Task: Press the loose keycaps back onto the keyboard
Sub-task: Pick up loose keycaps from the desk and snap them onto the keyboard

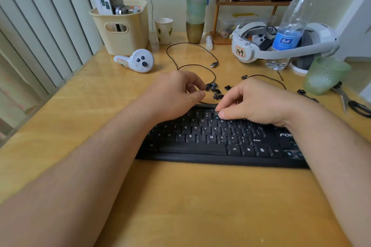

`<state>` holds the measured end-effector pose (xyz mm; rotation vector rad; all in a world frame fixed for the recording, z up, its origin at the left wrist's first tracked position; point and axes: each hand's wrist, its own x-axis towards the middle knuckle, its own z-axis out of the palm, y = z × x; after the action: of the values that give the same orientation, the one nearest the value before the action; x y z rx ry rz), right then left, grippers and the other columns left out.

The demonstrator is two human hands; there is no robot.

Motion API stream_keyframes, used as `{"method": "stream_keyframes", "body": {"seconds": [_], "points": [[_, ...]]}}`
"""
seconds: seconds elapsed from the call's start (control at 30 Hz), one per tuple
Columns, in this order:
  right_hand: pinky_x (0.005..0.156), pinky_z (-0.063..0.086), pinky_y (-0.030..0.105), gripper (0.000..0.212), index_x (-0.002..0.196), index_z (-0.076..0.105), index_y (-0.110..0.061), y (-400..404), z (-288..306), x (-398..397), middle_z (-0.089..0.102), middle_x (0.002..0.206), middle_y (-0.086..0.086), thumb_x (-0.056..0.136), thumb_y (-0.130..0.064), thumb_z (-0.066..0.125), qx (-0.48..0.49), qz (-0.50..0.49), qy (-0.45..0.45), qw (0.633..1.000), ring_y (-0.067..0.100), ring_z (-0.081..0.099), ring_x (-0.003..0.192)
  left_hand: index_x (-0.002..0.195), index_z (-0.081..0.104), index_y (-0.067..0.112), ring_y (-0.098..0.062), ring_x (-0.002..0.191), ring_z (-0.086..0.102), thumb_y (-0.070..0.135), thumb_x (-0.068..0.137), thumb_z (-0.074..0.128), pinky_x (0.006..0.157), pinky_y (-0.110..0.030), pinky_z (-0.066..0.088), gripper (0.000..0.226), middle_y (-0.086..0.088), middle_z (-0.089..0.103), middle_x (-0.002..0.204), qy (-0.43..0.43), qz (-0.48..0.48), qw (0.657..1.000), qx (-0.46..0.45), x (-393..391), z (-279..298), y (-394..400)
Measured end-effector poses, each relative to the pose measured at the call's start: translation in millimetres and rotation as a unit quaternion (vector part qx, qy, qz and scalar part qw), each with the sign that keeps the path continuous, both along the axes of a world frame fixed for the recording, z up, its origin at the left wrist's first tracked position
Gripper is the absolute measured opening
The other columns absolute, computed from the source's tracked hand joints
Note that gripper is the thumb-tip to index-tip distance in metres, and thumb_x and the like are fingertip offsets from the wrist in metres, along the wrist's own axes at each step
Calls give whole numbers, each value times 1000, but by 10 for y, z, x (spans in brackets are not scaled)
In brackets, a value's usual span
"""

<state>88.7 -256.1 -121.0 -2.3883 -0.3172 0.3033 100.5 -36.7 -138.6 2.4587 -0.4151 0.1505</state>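
Note:
A black keyboard lies across the middle of the wooden desk. Just behind it sits a small heap of loose black keycaps, with two more keycaps further right. My left hand hovers over the keyboard's far left part, its fingers curled and its fingertips close to the heap; I cannot tell whether it holds a keycap. My right hand has its fingers bent down onto the number row, fingertips and thumb together at a key near the 9 and 0. What lies under those fingertips is hidden.
A thin black USB cable loops behind the keycaps. Further back stand a white controller, a cream basket, a paper cup, stacked cups, a headset and a water bottle. A green glass and scissors are at right.

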Motion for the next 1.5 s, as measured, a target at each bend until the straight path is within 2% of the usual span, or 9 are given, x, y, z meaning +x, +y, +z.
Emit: {"method": "stream_keyframes", "body": {"seconds": [0.13, 0.37, 0.5, 0.73, 0.9, 1.07, 1.2, 1.37, 1.5], "points": [[71, 45, 23, 5, 79, 83, -32, 21, -10, -8, 75, 79, -16, 81, -28, 86, -4, -1, -5, 1000, -6, 64, 70, 104, 73, 39, -2, 84, 61, 41, 95, 68, 75, -25, 49, 10, 16, 65, 86, -1, -9, 1000, 19, -5, -16, -22], [63, 39, 23, 8, 78, 82, -28, 51, -28, -4, 64, 57, -19, 77, -26, 90, -5, -11, -12, 1000, -8, 55, 54, 105, 73, 40, 2, 88, 61, 58, 87, 73, 76, -21, 49, 25, 17, 67, 89, 16, -37, 998, 38, -29, -6, -55], [62, 38, 23, 10, 77, 82, -31, 47, -19, -3, 65, 58, -18, 78, -24, 89, -9, -3, -7, 1000, -9, 55, 55, 104, 72, 41, 2, 94, 61, 64, 78, 80, 78, -22, 47, 36, 16, 69, 97, 32, -51, 997, 56, -33, -22, -79], [82, 50, 29, 14, 77, 83, -34, 44, -40, 53, 76, 82, -11, 84, -21, 82, 8, -18, 1, 1000, 7, 67, 89, 103, 70, 44, 1, 96, 60, 63, 75, 82, 74, -21, 44, 36, 17, 66, 101, 71, -38, 996, 36, -40, -16, -97], [69, 46, 29, 11, 72, 79, -25, 82, -83, 102, 71, 71, -9, 73, -24, 91, 12, -52, -4, 999, 11, 64, 79, 101, 71, 42, 0, 88, 61, 50, 84, 80, 74, -24, 47, 21, 15, 66, 97, 94, -34, 995, 19, -50, -7, -111], [76, 51, 32, 15, 70, 79, -23, 85, -88, 126, 75, 76, -6, 71, -26, 93, -2, -59, 4, 998, 13, 67, 84, 96, 74, 37, 1, 82, 62, 36, 94, 73, 75, -22, 48, 3, 14, 69, 88, 80, -20, 997, -4, -32, 7, -74], [75, 47, 30, 16, 68, 78, -24, 102, -113, 154, 73, 71, -12, 71, -25, 94, -7, -64, 9, 998, 9, 65, 84, 96, 76, 38, -1, 89, 63, 33, 96, 68, 84, -27, 53, 9, 17, 71, 88, 69, -10, 998, 7, -8, 4, -46], [87, 51, 36, 13, 73, 80, -25, 58, -78, 184, 74, 75, -11, 74, -27, 92, 8, -59, 28, 998, 11, 66, 89, 98, 77, 38, 3, 88, 62, 33, 97, 67, 80, -23, 50, 11, 20, 70, 89, 46, -17, 999, 21, 20, -13, -32], [76, 47, 33, 20, 73, 77, -21, 44, -65, 160, 69, 66, -12, 72, -32, 93, 7, -55, 21, 998, 13, 64, 81, 99, 77, 39, 5, 87, 62, 31, 96, 67, 76, -19, 47, 13, 21, 70, 87, 30, -24, 999, 36, 35, -17, -16]]}}
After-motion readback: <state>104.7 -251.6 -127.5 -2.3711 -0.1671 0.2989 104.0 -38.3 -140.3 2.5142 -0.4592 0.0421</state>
